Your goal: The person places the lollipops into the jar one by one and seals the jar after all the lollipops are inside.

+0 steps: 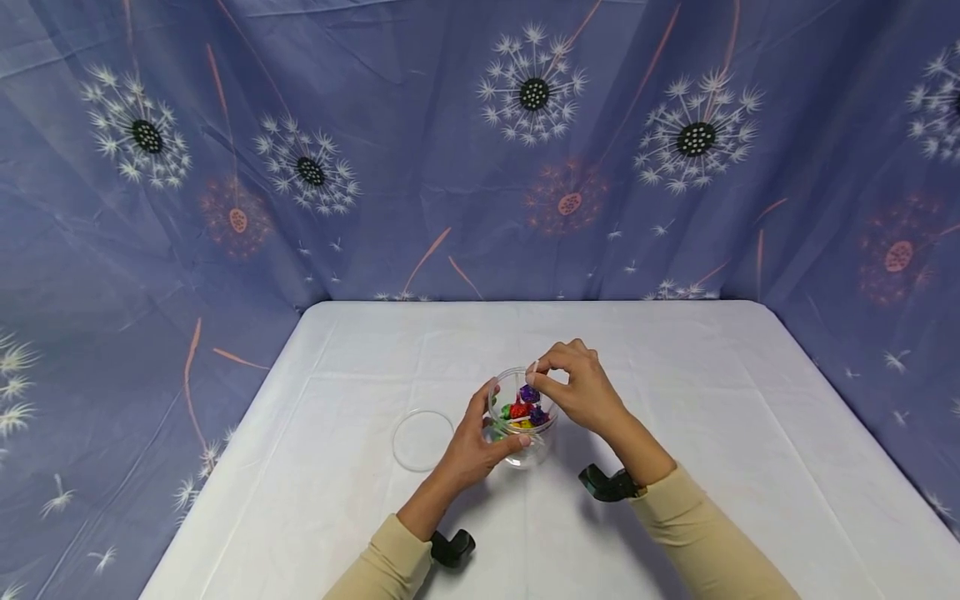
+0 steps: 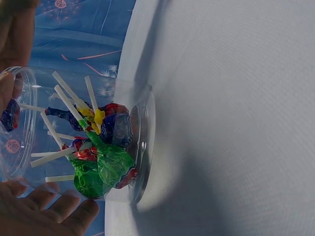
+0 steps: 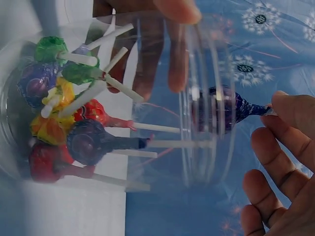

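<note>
My left hand (image 1: 474, 446) grips a clear plastic jar (image 1: 519, 457) from its left side, thumb in front. Inside are wrapped lollipops in green (image 2: 115, 164), red (image 3: 93, 113), yellow (image 3: 49, 127) and purple, their white sticks pointing mostly toward the mouth. At the jar's open mouth, my right hand (image 1: 581, 385) pinches one purple-wrapped lollipop (image 3: 216, 109) by its stick, between thumb and index finger. That lollipop hangs head down, its head within the rim in the right wrist view. The other right fingers are loosely bent beside it.
A round clear lid (image 1: 423, 440) lies flat on the white-covered table (image 1: 360, 358), left of the jar. Behind the table hangs a blue curtain (image 1: 420, 167) with dandelion prints. A black wrist mount (image 1: 453, 548) is worn on each forearm.
</note>
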The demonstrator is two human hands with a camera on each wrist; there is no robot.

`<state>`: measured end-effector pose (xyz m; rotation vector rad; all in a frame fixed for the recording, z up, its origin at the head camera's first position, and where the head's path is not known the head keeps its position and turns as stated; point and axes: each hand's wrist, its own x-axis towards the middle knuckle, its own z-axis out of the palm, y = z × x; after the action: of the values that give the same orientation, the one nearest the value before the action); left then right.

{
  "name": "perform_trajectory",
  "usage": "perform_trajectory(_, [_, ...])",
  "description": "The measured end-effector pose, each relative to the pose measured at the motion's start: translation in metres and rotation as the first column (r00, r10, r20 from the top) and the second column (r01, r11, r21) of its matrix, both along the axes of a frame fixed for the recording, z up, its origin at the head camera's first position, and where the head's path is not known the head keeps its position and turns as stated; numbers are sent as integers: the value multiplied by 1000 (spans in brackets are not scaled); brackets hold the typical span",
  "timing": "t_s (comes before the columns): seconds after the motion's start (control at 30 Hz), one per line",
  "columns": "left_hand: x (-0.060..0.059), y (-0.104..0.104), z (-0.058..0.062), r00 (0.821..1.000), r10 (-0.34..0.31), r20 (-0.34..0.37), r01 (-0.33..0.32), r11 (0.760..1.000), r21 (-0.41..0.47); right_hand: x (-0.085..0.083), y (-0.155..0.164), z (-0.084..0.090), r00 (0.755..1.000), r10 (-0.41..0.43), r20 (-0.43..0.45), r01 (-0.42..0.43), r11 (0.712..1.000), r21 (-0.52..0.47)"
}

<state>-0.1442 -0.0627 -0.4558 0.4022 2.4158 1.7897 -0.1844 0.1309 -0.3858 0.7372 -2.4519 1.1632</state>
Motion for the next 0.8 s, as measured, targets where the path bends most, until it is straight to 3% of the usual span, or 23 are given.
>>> perform_trajectory(0.27, [0, 1, 0, 1000, -21, -13, 21, 999, 24, -3, -8, -8, 1000, -2, 5, 2, 999, 33])
perform_trajectory(0.8, [0, -2, 1, 1000, -25, -7, 26, 999, 28, -5, -21, -18, 997, -26, -75, 38, 986, 162])
